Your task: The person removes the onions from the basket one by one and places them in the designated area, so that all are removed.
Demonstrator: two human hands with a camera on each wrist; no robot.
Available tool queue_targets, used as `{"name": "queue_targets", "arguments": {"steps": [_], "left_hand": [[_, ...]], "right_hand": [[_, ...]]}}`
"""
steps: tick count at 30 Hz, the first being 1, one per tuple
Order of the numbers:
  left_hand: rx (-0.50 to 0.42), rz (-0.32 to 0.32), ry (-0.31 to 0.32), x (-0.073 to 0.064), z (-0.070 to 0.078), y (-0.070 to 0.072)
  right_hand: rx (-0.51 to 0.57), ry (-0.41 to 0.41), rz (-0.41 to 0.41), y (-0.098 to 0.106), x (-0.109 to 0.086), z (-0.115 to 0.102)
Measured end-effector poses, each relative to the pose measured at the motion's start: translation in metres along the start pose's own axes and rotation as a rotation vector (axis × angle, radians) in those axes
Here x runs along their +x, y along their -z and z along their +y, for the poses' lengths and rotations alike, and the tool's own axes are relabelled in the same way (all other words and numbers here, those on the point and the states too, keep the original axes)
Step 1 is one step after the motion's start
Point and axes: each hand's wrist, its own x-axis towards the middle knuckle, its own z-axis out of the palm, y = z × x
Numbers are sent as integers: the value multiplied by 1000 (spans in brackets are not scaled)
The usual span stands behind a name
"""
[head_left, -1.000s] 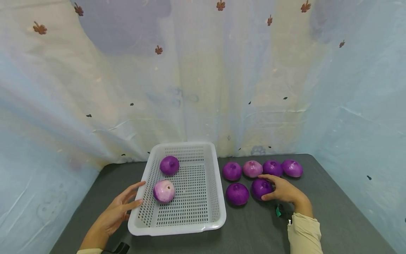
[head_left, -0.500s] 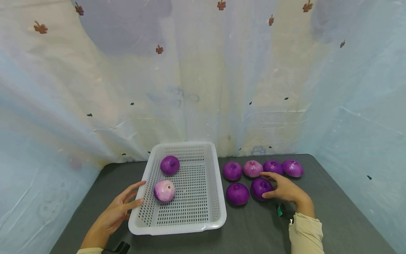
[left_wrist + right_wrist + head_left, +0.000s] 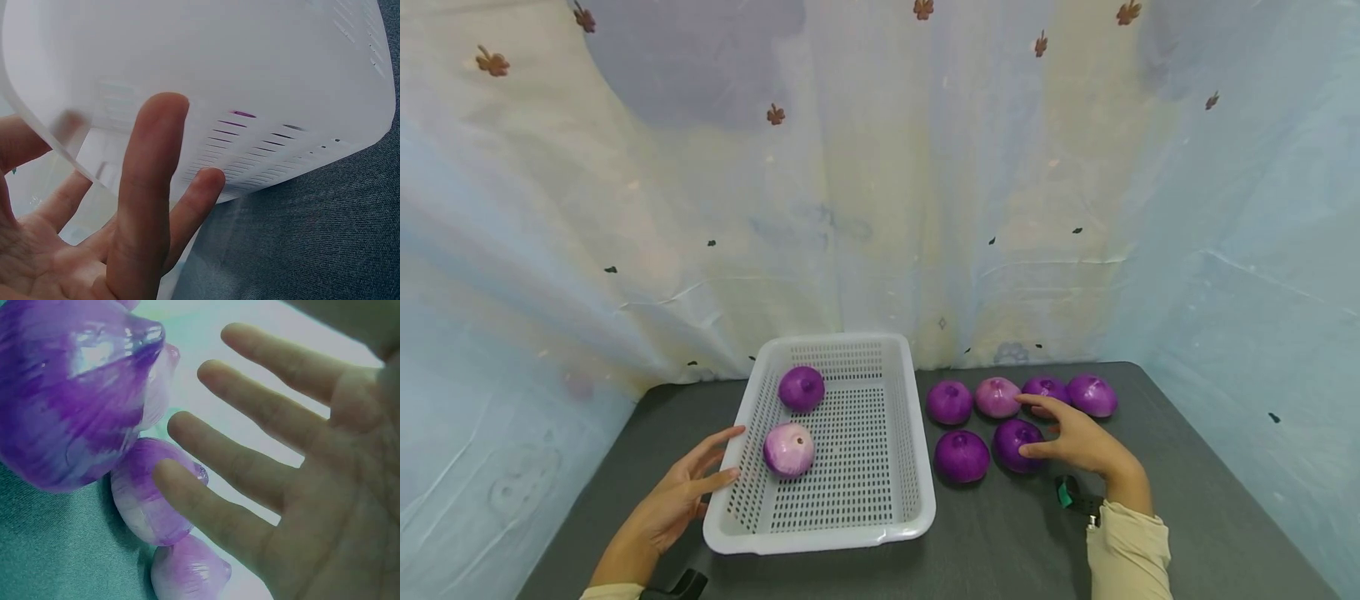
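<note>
A dark purple onion sits on the table beside my right hand. The thumb is by the onion's right side and the fingers reach above it. In the right wrist view the fingers are straight and spread, next to a large onion, with nothing held. My left hand is at the left side of a white perforated basket, its extended fingers along the outer wall. Inside the basket lie a purple onion and a paler pink-white onion.
Another purple onion sits close to the basket's right side. Behind it runs a row of several onions, among them a pinkish one. The dark grey table ends at a patterned curtain.
My right hand has loosened from the dark purple onion, its fingers lifting up and away from it. The onion stays in place. My left hand and the basket are unmoved.
</note>
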Motion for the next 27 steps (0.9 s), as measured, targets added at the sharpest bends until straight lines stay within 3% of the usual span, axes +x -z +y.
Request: {"name": "queue_targets", "arguments": {"steps": [8,17,27], "left_hand": [[10,18,9,0,0,3],[14,14,3,-1,1,3],[2,5,-7,0,-4,0]], "right_hand": [[83,54,-36,-7,5,-8],[41,120,-1,-13,13,-28],[36,246,-49,-26,34,-76]]}}
